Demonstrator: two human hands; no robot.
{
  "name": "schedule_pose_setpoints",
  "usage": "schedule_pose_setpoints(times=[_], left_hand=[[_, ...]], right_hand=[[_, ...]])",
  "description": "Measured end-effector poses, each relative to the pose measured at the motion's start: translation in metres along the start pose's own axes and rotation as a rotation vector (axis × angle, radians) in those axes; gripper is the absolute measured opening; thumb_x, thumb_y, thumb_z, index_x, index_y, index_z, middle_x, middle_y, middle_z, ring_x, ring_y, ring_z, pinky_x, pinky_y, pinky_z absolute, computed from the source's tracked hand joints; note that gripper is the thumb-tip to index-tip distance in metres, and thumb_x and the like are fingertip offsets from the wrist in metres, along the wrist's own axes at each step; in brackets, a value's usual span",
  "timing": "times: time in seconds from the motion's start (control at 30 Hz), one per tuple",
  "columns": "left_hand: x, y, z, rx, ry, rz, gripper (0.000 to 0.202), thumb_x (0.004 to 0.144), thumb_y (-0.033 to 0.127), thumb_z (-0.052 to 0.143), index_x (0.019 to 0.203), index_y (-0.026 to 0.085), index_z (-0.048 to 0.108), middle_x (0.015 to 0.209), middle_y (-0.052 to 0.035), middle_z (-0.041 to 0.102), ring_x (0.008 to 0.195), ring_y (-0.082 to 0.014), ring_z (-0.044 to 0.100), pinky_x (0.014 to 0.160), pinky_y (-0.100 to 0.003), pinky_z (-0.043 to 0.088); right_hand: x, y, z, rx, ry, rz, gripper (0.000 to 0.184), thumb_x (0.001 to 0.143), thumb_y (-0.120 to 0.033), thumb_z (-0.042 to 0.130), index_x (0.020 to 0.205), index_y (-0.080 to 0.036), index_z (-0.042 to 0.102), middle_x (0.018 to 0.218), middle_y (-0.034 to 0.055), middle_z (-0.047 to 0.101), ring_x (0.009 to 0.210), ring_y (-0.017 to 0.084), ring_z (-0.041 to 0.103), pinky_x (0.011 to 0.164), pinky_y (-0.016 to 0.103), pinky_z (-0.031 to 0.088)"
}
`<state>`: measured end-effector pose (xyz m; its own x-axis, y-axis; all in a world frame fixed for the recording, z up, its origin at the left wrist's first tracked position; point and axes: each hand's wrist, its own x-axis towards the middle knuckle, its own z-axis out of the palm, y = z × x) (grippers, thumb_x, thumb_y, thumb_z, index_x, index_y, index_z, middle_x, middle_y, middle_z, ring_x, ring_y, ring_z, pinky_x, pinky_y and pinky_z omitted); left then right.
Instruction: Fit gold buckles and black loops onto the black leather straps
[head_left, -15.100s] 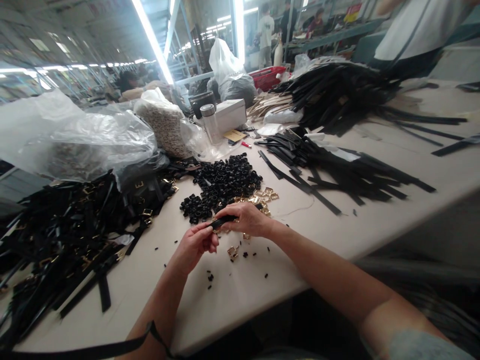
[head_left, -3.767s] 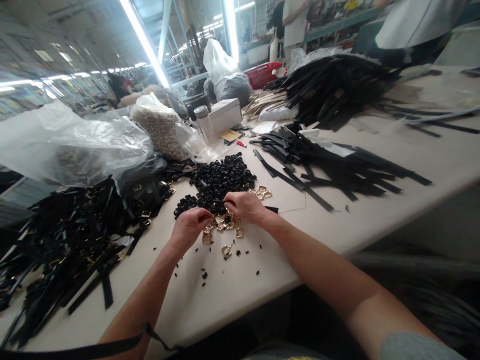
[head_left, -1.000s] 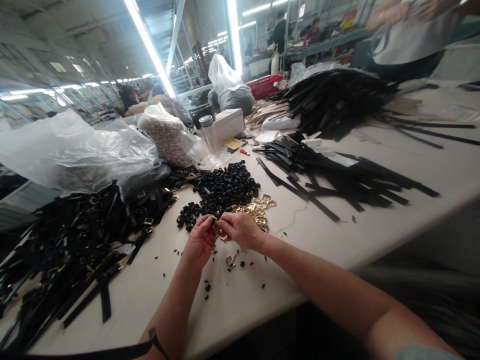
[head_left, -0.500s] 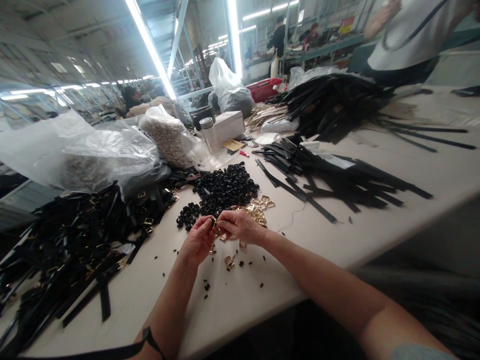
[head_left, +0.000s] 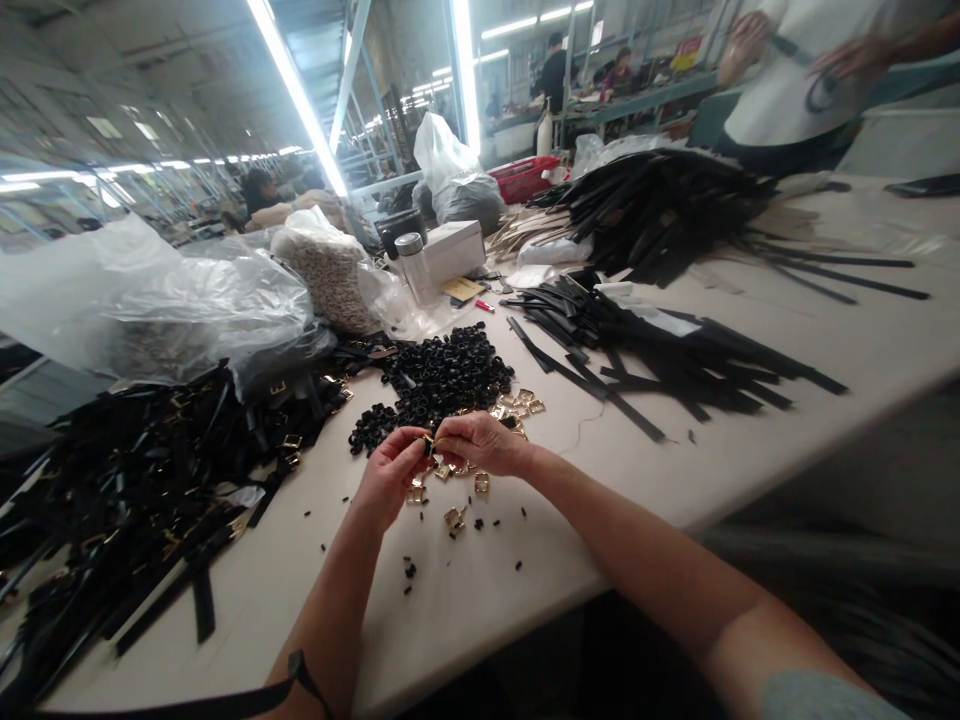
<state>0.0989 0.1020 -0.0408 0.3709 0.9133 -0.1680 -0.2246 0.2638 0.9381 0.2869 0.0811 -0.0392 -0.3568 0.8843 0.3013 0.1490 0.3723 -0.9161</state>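
Observation:
My left hand (head_left: pixel 388 477) pinches a small black strap loop (head_left: pixel 428 447) between thumb and forefinger. From the other side my right hand (head_left: pixel 480 443) grips a gold buckle that meets the loop; fingers hide most of it. Just beyond the fingertips lies a heap of black loops (head_left: pixel 450 370). Loose gold buckles (head_left: pixel 525 402) spread beside and beneath my right hand, and a few more, such as one gold buckle (head_left: pixel 454 520), rest nearer to me. Small black bits (head_left: pixel 410 571) dot the tabletop (head_left: pixel 480 610).
On the left is a big pile of black straps with buckles (head_left: pixel 157 490). Behind it stand plastic bags (head_left: pixel 217 300), a clear bottle (head_left: pixel 412 265) and a white box (head_left: pixel 457 248). Black strips (head_left: pixel 675 350) cover the right side. A co-worker's hands (head_left: pixel 847 62) show at upper right.
My hands stay together around the small piece with slight finger movement. The whole view has shifted a little. At upper right, the co-worker's hands have come further into sight.

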Motion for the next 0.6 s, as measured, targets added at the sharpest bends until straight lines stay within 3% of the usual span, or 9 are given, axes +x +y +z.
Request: schedule_pose_setpoints(times=[0.13, 0.33, 0.6], left_hand=[[-0.004, 0.005, -0.003, 0.278, -0.056, 0.053, 0.028, 0.072, 0.037, 0.078, 0.087, 0.016, 0.069, 0.074, -0.0014, 0.069, 0.063, -0.0095, 0.060, 0.062, -0.019, 0.049], [-0.001, -0.006, -0.004, 0.246, -0.008, 0.051, 0.030, 0.070, 0.039, 0.078, 0.086, 0.016, 0.067, 0.072, -0.0015, 0.068, 0.060, -0.0099, 0.058, 0.059, -0.021, 0.046], [0.001, -0.012, 0.002, 0.154, 0.055, 0.055, 0.029, 0.067, 0.034, 0.080, 0.086, 0.015, 0.069, 0.065, 0.0015, 0.064, 0.054, -0.0064, 0.053, 0.053, -0.017, 0.043]], right_hand=[[0.000, 0.001, 0.003, 0.002, 0.018, 0.031, 0.022, 0.088, -0.031, 0.056, 0.074, -0.015, 0.063, 0.058, -0.0030, 0.057, 0.051, 0.007, 0.049, 0.050, 0.018, 0.039], [0.002, 0.008, 0.010, 0.321, 0.043, 0.326, 0.029, 0.081, -0.042, 0.064, 0.076, -0.014, 0.061, 0.061, -0.0008, 0.061, 0.049, 0.008, 0.053, 0.047, 0.019, 0.042], [-0.001, 0.000, 0.001, 0.073, -0.025, 0.199, 0.022, 0.086, -0.033, 0.058, 0.075, -0.015, 0.063, 0.058, -0.0030, 0.057, 0.052, 0.007, 0.051, 0.048, 0.016, 0.038]])
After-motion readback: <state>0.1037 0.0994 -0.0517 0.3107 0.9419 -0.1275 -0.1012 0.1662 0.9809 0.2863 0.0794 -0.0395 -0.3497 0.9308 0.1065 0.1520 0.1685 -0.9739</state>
